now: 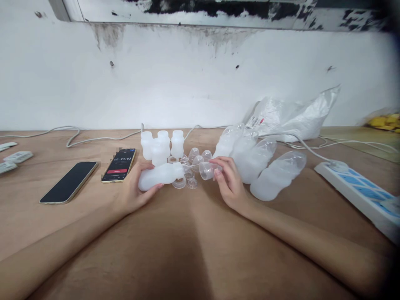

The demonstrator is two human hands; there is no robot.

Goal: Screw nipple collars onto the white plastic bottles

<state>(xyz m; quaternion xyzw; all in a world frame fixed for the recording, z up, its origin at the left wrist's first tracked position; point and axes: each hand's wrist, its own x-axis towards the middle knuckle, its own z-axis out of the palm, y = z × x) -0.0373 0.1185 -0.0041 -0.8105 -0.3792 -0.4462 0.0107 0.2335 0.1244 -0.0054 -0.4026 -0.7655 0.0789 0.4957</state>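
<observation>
My left hand [136, 187] is closed around a frosted white baby bottle [158, 177], held on its side with its mouth to the right. A ring and a clear teat [186, 166] seem fitted on that mouth. Just to the right, my right hand [229, 181] pinches a clear dome cap [206, 171], its open side facing the teat. Small clear caps [194, 154], teats and a clear ring [179, 183] lie between and behind my hands. Several open bottles [177, 143] stand upright behind the held bottle. Beyond my right hand, several capped bottles [275, 177] lean in a row.
On the left lie two phones, one dark [70, 183] and one showing a timer [119, 166]. White chargers [18, 156] are at the far left. A power strip [359, 189] sits at the right, its cable running back past a plastic bag [290, 116] against the wall.
</observation>
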